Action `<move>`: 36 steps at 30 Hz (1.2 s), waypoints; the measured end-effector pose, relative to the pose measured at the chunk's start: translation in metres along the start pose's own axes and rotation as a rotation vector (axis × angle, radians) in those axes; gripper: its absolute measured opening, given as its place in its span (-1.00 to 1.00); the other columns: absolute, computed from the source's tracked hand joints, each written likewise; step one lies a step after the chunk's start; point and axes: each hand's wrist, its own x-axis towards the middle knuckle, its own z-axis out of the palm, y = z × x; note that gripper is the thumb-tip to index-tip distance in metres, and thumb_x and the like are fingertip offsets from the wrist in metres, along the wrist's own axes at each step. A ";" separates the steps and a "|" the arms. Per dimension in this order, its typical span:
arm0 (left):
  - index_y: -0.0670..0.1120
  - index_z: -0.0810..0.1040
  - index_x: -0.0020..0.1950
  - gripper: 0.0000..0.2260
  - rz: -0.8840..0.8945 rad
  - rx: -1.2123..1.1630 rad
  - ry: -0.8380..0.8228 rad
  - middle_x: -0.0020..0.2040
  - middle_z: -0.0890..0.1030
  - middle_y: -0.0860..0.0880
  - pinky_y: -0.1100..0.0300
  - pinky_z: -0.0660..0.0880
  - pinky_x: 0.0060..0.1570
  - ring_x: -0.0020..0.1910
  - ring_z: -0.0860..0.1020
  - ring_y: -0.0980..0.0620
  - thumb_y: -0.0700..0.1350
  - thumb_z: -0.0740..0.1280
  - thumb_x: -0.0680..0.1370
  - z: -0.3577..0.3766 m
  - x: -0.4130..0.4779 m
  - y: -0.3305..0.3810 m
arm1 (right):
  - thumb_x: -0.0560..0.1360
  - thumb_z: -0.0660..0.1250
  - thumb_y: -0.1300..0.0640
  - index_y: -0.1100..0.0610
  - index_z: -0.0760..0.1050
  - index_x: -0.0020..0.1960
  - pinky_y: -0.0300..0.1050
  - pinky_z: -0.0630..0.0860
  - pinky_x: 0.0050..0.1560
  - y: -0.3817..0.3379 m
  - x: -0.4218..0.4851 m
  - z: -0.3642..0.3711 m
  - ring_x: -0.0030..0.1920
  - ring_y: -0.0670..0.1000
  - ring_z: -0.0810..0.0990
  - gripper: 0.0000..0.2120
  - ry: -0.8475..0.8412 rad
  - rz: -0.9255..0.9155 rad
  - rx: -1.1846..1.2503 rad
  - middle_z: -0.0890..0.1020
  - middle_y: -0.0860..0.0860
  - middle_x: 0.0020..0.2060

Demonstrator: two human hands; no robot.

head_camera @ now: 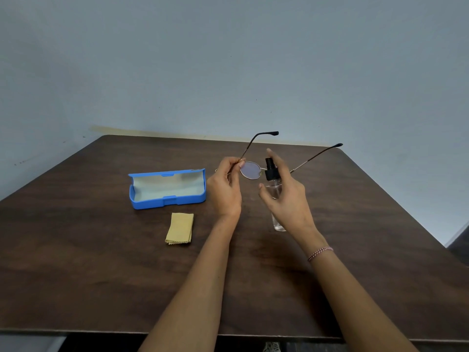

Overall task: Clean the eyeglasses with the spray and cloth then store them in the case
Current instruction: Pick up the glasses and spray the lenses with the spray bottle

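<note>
My left hand (224, 189) pinches the thin metal eyeglasses (250, 170) at the left hinge and holds them above the table, temples open and pointing away. My right hand (286, 196) grips a small clear spray bottle (272, 185) with a black nozzle, index finger raised over the top, nozzle close to the lens. The blue case (167, 189) lies open on the table to the left. A folded yellow cloth (179, 228) rests in front of the case.
The dark wooden table (101, 262) stands against a pale blue wall (228, 59). Its right edge slants away past my right arm, and its near edge runs below my forearms.
</note>
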 end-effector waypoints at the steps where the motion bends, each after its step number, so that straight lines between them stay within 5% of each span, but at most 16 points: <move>1: -0.09 0.60 -0.04 -0.94 -0.001 0.002 0.000 -0.17 0.63 0.13 0.27 0.53 -0.17 -0.13 0.58 0.22 -0.17 0.33 0.55 0.000 0.000 0.000 | 0.45 0.33 0.21 -0.19 0.21 0.37 -0.22 0.50 -0.17 0.000 0.000 0.000 -0.30 -0.05 0.56 -0.40 -0.002 0.003 0.000 0.55 -0.14 -0.03; 7: -0.10 0.60 -0.02 -0.92 0.006 0.022 0.007 -0.17 0.61 0.15 0.28 0.52 -0.20 -0.14 0.57 0.24 -0.15 0.33 0.55 0.002 -0.001 0.001 | 0.45 0.33 0.19 -0.10 0.25 0.28 -0.17 0.52 -0.14 0.003 0.001 0.001 -0.26 -0.10 0.58 -0.51 0.022 0.046 0.009 0.55 -0.13 -0.09; 10: -0.09 0.60 -0.01 -0.92 0.008 0.026 0.006 -0.16 0.62 0.14 0.29 0.52 -0.20 -0.13 0.58 0.22 -0.14 0.32 0.55 0.001 -0.001 0.001 | 0.45 0.33 0.20 -0.14 0.22 0.34 -0.34 0.43 -0.28 0.006 0.001 0.001 -0.38 -0.07 0.49 -0.45 0.021 0.033 -0.003 0.50 -0.19 -0.20; 15: -0.10 0.59 -0.02 -0.91 0.005 0.037 0.036 -0.17 0.61 0.13 0.34 0.47 -0.24 -0.19 0.55 0.26 -0.14 0.31 0.56 0.000 0.001 0.000 | 0.44 0.35 0.21 -0.14 0.25 0.32 -0.44 0.41 -0.25 0.006 0.001 -0.001 -0.30 -0.09 0.55 -0.45 -0.027 0.017 0.006 0.53 -0.18 -0.15; 23: -0.12 0.58 -0.03 -0.91 -0.005 0.054 0.107 -0.15 0.65 0.06 0.36 0.47 -0.19 -0.16 0.59 0.15 -0.15 0.30 0.56 -0.003 0.005 -0.005 | 0.45 0.34 0.18 -0.15 0.23 0.28 -0.14 0.53 -0.15 0.002 -0.001 0.000 -0.26 -0.02 0.59 -0.49 -0.094 -0.010 -0.015 0.53 -0.06 -0.05; 27: -0.14 0.58 -0.05 -0.91 -0.019 0.051 0.144 -0.15 0.66 0.04 0.24 0.48 -0.18 -0.18 0.59 0.11 -0.16 0.30 0.56 -0.004 0.007 -0.008 | 0.45 0.35 0.19 -0.20 0.23 0.34 -0.25 0.50 -0.14 0.009 0.002 -0.008 -0.24 0.04 0.57 -0.42 -0.004 0.027 0.001 0.54 -0.21 -0.04; 30: -0.13 0.58 -0.06 -0.91 -0.018 0.045 0.156 -0.16 0.66 0.04 0.13 0.52 -0.16 -0.19 0.61 0.06 -0.16 0.29 0.56 -0.004 0.007 -0.011 | 0.45 0.35 0.19 -0.15 0.24 0.34 -0.38 0.42 -0.20 0.016 0.003 -0.015 -0.22 -0.10 0.54 -0.44 0.057 0.081 -0.028 0.51 -0.29 -0.11; 36: -0.14 0.58 -0.04 -0.91 -0.024 0.066 0.167 -0.16 0.66 0.03 0.05 0.54 -0.16 -0.19 0.61 0.02 -0.16 0.29 0.56 -0.004 0.007 -0.011 | 0.45 0.33 0.22 -0.05 0.27 0.31 -0.45 0.36 -0.25 0.018 0.005 -0.018 -0.27 -0.19 0.53 -0.51 0.097 0.123 -0.053 0.55 -0.12 -0.08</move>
